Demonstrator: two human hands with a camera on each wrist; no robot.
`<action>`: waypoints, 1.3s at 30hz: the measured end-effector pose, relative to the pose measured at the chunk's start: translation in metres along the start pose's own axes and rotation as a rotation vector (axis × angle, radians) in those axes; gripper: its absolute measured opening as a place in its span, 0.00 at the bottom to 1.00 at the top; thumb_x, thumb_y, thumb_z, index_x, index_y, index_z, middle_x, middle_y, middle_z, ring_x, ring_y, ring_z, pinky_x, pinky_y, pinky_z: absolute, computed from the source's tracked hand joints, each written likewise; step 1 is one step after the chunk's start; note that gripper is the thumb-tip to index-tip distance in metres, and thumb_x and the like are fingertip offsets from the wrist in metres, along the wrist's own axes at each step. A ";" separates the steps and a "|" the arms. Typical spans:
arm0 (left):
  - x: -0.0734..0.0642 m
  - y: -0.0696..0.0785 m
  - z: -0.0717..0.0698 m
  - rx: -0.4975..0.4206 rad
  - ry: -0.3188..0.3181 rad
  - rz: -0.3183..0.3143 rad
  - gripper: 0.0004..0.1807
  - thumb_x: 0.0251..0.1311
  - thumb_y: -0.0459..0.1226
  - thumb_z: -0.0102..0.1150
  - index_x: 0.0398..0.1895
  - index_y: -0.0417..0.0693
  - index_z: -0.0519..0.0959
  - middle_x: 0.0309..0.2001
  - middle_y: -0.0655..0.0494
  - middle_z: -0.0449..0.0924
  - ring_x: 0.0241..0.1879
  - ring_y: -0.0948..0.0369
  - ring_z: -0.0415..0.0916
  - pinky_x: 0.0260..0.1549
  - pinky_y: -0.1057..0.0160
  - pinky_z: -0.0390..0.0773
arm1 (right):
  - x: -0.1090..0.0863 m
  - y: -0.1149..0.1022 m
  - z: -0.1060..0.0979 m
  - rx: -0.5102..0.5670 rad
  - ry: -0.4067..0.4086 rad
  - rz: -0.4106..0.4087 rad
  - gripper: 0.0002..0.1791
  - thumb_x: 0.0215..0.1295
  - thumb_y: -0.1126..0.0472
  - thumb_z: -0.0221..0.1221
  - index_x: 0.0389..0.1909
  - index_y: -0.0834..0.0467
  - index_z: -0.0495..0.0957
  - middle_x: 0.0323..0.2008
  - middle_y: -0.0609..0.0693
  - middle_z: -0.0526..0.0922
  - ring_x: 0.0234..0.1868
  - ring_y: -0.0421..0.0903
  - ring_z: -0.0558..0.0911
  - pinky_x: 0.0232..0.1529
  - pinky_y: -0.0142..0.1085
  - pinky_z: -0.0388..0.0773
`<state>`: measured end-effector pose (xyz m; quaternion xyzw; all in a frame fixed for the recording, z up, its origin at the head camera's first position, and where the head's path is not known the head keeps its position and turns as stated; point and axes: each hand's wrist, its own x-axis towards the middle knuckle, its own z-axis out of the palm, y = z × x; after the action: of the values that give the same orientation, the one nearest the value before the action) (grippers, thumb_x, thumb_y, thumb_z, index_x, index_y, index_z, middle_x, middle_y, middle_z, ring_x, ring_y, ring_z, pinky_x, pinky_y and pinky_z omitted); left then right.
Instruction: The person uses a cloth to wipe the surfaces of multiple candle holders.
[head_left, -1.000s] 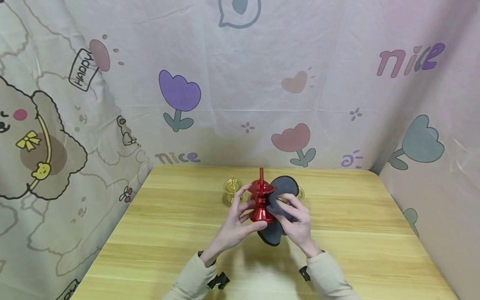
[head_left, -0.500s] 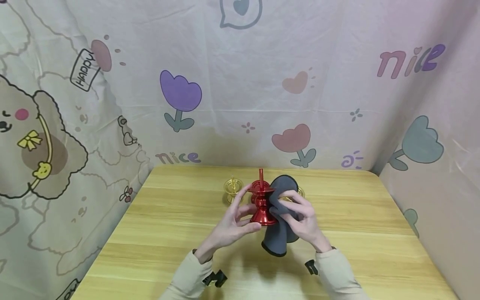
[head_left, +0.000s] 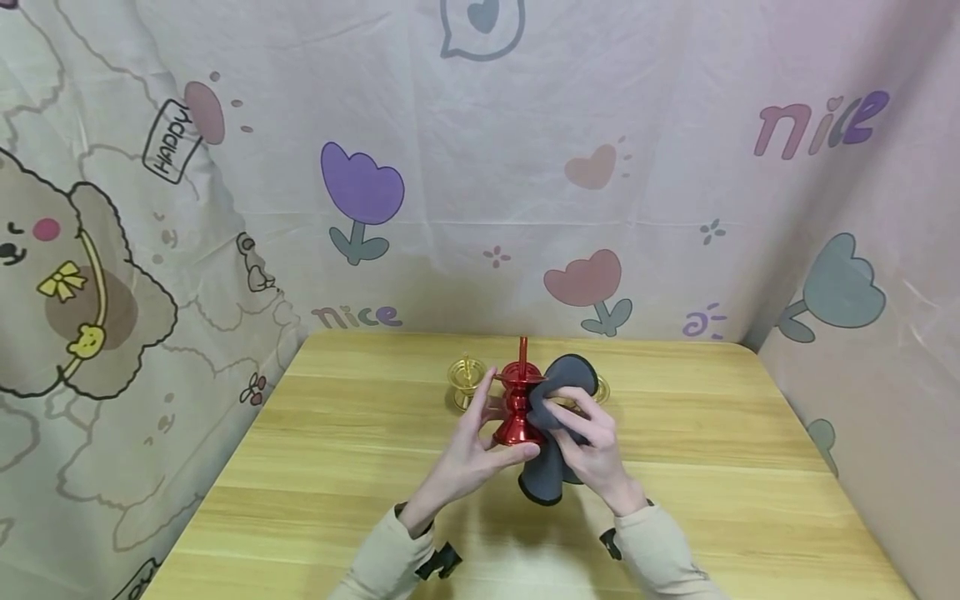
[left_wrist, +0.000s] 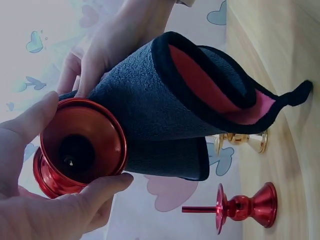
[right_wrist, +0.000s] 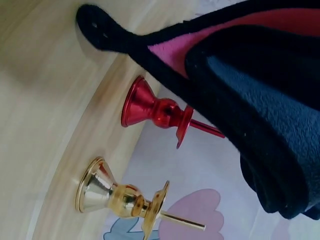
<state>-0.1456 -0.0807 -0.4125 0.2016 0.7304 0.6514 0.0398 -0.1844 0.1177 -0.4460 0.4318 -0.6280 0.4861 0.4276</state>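
Observation:
My left hand holds a shiny red candlestick by its flared base, raised over the table. In the left wrist view the hollow underside of this candlestick faces the camera, between thumb and fingers. My right hand pinches a dark grey-blue cloth against the candlestick's right side. The folded cloth has black edging, a pink-red reverse and a hanging loop in the right wrist view. That view does not show the right hand itself.
Behind the hands stand another red candlestick, a gold candlestick at left, and a second gold one at right, mostly covered by the cloth. The wooden table meets a printed fabric backdrop at its far edge.
My right hand and the cloth shifted slightly right and down, then came back left towards the red candlestick. My left hand still holds the candlestick and has moved only a little.

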 end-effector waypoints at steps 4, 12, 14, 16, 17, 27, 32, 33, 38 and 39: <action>-0.001 -0.001 -0.001 0.030 0.005 0.049 0.61 0.55 0.36 0.74 0.83 0.58 0.40 0.59 0.43 0.76 0.59 0.49 0.76 0.58 0.51 0.82 | 0.002 -0.002 0.003 -0.021 0.035 0.010 0.12 0.70 0.63 0.61 0.44 0.69 0.85 0.42 0.66 0.82 0.38 0.46 0.81 0.36 0.29 0.78; 0.000 -0.004 -0.004 -0.067 -0.121 0.105 0.56 0.64 0.33 0.66 0.82 0.67 0.37 0.70 0.37 0.69 0.69 0.43 0.70 0.66 0.42 0.71 | -0.005 0.003 0.002 0.097 0.114 0.130 0.10 0.65 0.68 0.65 0.41 0.73 0.85 0.40 0.64 0.83 0.49 0.40 0.83 0.55 0.26 0.79; 0.000 -0.004 -0.002 -0.045 -0.098 0.075 0.57 0.61 0.36 0.69 0.82 0.69 0.38 0.70 0.39 0.68 0.68 0.44 0.70 0.64 0.42 0.75 | -0.006 0.003 0.003 0.065 0.107 0.103 0.11 0.65 0.67 0.65 0.41 0.73 0.85 0.40 0.65 0.83 0.47 0.42 0.84 0.54 0.26 0.79; 0.001 -0.005 -0.001 -0.016 -0.056 0.058 0.59 0.58 0.37 0.73 0.82 0.69 0.40 0.69 0.41 0.68 0.65 0.46 0.70 0.61 0.44 0.78 | -0.006 0.003 0.004 0.016 0.094 0.052 0.12 0.67 0.65 0.64 0.42 0.72 0.85 0.40 0.67 0.82 0.44 0.44 0.84 0.52 0.25 0.79; 0.001 -0.005 0.000 -0.003 -0.034 0.055 0.60 0.56 0.38 0.74 0.82 0.68 0.40 0.67 0.42 0.68 0.63 0.48 0.71 0.59 0.45 0.80 | -0.006 0.003 0.005 -0.009 0.086 0.026 0.12 0.67 0.65 0.64 0.43 0.72 0.85 0.40 0.67 0.82 0.43 0.45 0.84 0.52 0.25 0.80; 0.000 -0.009 -0.005 -0.055 -0.079 0.137 0.55 0.63 0.31 0.65 0.83 0.57 0.38 0.66 0.34 0.73 0.63 0.41 0.74 0.61 0.50 0.79 | -0.003 -0.001 0.005 0.116 0.145 0.173 0.09 0.60 0.76 0.65 0.41 0.73 0.85 0.41 0.58 0.83 0.49 0.40 0.82 0.55 0.26 0.79; 0.001 -0.006 -0.003 -0.062 -0.088 0.090 0.58 0.62 0.34 0.69 0.83 0.62 0.37 0.70 0.38 0.68 0.67 0.43 0.70 0.61 0.51 0.79 | -0.004 0.001 0.004 0.096 0.149 0.153 0.09 0.59 0.76 0.66 0.41 0.73 0.85 0.40 0.60 0.84 0.48 0.41 0.83 0.54 0.26 0.79; 0.001 -0.005 -0.002 -0.051 -0.071 0.082 0.59 0.60 0.35 0.71 0.83 0.64 0.38 0.69 0.39 0.68 0.66 0.44 0.70 0.59 0.51 0.80 | -0.004 0.002 0.005 0.059 0.137 0.113 0.08 0.61 0.73 0.66 0.40 0.73 0.85 0.40 0.63 0.83 0.46 0.42 0.83 0.54 0.26 0.79; 0.001 -0.006 0.000 0.019 0.006 0.112 0.60 0.55 0.34 0.74 0.83 0.60 0.42 0.62 0.39 0.72 0.59 0.48 0.74 0.54 0.50 0.84 | -0.001 0.002 0.007 -0.061 0.093 -0.048 0.13 0.69 0.65 0.61 0.41 0.73 0.84 0.38 0.69 0.81 0.43 0.50 0.84 0.55 0.27 0.80; 0.001 -0.006 0.000 0.027 0.009 0.126 0.59 0.56 0.34 0.73 0.83 0.59 0.42 0.61 0.39 0.73 0.58 0.47 0.75 0.55 0.49 0.83 | -0.001 0.002 0.007 -0.063 0.094 -0.048 0.13 0.70 0.65 0.61 0.41 0.73 0.84 0.38 0.69 0.81 0.43 0.50 0.84 0.55 0.27 0.80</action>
<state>-0.1482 -0.0809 -0.4181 0.2446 0.7251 0.6437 -0.0074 -0.1872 0.1114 -0.4483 0.4098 -0.6116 0.4754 0.4817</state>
